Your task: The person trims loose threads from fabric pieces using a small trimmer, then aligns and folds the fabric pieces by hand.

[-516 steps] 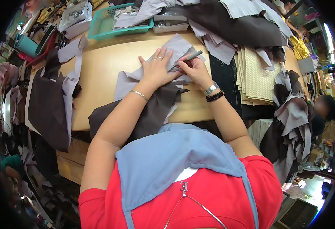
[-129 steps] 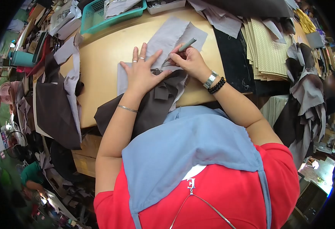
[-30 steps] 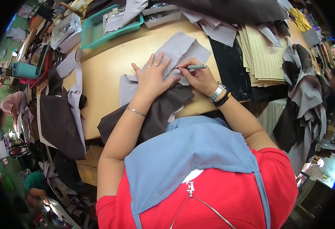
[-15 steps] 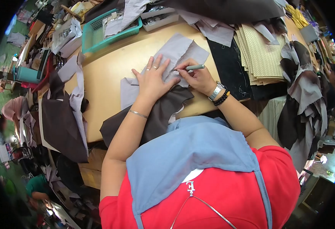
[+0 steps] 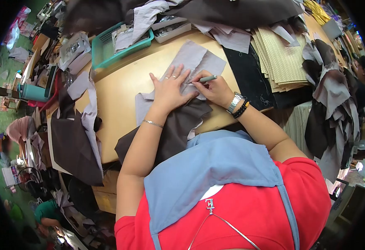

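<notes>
Pale grey cloth [image 5: 190, 54] lies on the middle of the wooden tabletop [image 5: 120, 85] in the head view, with dark brown cloth [image 5: 165, 135] adjoining it on the near side and running over the table's near edge. The left hand [image 5: 170, 89] presses palm down on the cloth, its fingers spread wide over the pale part and its thumb stretched towards the right hand [image 5: 213, 89]. That hand's fingers are closed narrowly round a grey-green pen [image 5: 208, 78], which slants down to the left; its tip is at the pale cloth between the two hands, though whether it touches is too small to tell. A metal watch [image 5: 235, 102] and dark beads [image 5: 241, 109] circle the right wrist, a thin bracelet [image 5: 153, 123] the left.

At the table's far side stand a green basket [image 5: 124, 56] and, just right of it, a white tray [image 5: 174, 36] of small shiny pieces. Black material [image 5: 244, 71] and a stack of cream woven sheets [image 5: 282, 62] lie to the right; another dark piece [image 5: 76, 143] drapes over the left edge.
</notes>
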The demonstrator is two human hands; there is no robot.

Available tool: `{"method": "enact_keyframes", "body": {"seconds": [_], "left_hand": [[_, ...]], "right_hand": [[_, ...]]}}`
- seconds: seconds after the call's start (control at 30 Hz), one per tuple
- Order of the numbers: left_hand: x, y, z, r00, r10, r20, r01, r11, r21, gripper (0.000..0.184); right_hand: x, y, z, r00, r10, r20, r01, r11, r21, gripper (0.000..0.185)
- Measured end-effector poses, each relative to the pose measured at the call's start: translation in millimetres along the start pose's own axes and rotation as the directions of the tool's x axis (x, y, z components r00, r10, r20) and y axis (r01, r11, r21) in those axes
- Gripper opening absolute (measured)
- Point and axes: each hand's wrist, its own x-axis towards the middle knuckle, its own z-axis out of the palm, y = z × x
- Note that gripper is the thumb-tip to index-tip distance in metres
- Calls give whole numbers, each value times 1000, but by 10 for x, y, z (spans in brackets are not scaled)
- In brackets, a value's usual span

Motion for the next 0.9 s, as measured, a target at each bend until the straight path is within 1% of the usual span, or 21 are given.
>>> {"method": "enact_keyframes", "body": {"seconds": [0.1, 0.17, 0.3, 0.4, 0.5, 0.6, 0.7, 0.8, 0.9], "left_hand": [[-64, 82, -12, 995, -103, -9, 103, 995, 13, 88], [-92, 108, 10, 988, -149, -34, 150, 989, 11, 90], [-100, 103, 29, 986, -164, -21, 164, 986, 15, 92], [-101, 95, 49, 986, -165, -18, 165, 986, 14, 93], [-109, 89, 63, 986, -162, -23, 163, 987, 10, 95], [-112, 83, 78, 987, -160, -33, 160, 987, 4, 95], [-116, 87, 73, 987, -160, -33, 160, 987, -6, 96], [-114, 79, 80, 987, -154, -39, 154, 988, -11, 96], [-116, 84, 75, 987, -152, -41, 152, 988, -12, 95]], "right_hand": [[9, -36, 11, 1000, -16, -20, 17, 998, 54, 13], [20, -19, 12, 999, -45, -28, 46, 998, 38, 13], [48, 0, 18, 995, -94, -19, 95, 995, 25, 11], [63, -41, -1, 997, -67, -28, 67, 998, 13, 10], [112, -3, -39, 994, -74, -78, 71, 997, -43, 9], [151, 73, -63, 988, -119, -99, 110, 990, -89, 9], [193, 131, -66, 991, -43, -123, 35, 997, -63, 10], [231, 185, -50, 984, -98, -146, 93, 995, -46, 9], [261, 231, -44, 972, -101, -212, 92, 994, -52, 7]]}}
